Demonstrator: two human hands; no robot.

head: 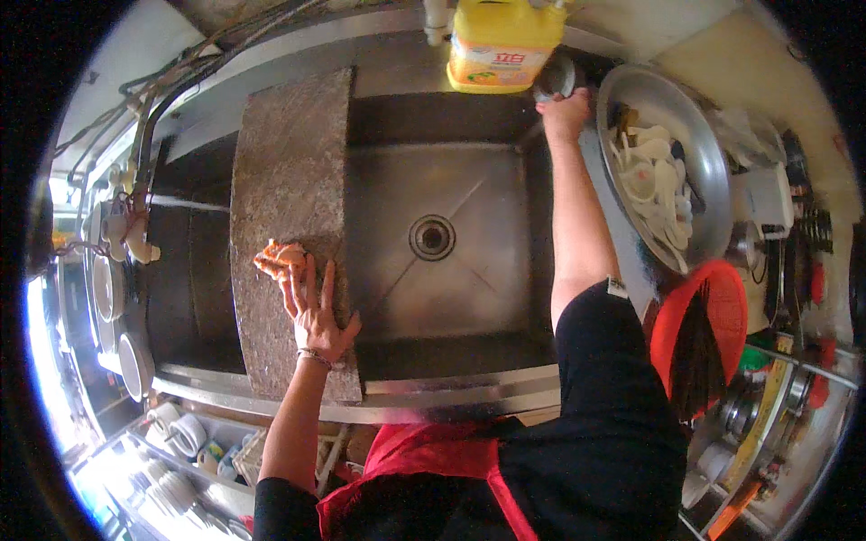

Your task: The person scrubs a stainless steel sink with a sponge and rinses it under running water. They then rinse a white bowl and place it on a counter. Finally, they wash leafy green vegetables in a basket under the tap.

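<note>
My left hand (321,328) lies flat with fingers spread on a worn, stained board (291,169) laid across the sink. Its fingertips touch a crumpled orange-and-white cloth (281,257). At the sink's far right corner, my right hand (567,111) grips the near side of a small metal bowl (557,78); the fingers' far side is hidden. Beside that bowl stands a yellow plastic detergent jug (504,54) with a printed label. The stainless steel sink basin (467,203) opens to the right of the board, its round drain (432,234) showing.
A large metal basin (710,176) on the right holds several white spoons (653,169). Nearer me, a red plastic basket (727,297) contains dark chopsticks. Another sink basin (193,270) lies left of the board, beside a tap (139,247). Crockery fills a crate (223,497) at lower left.
</note>
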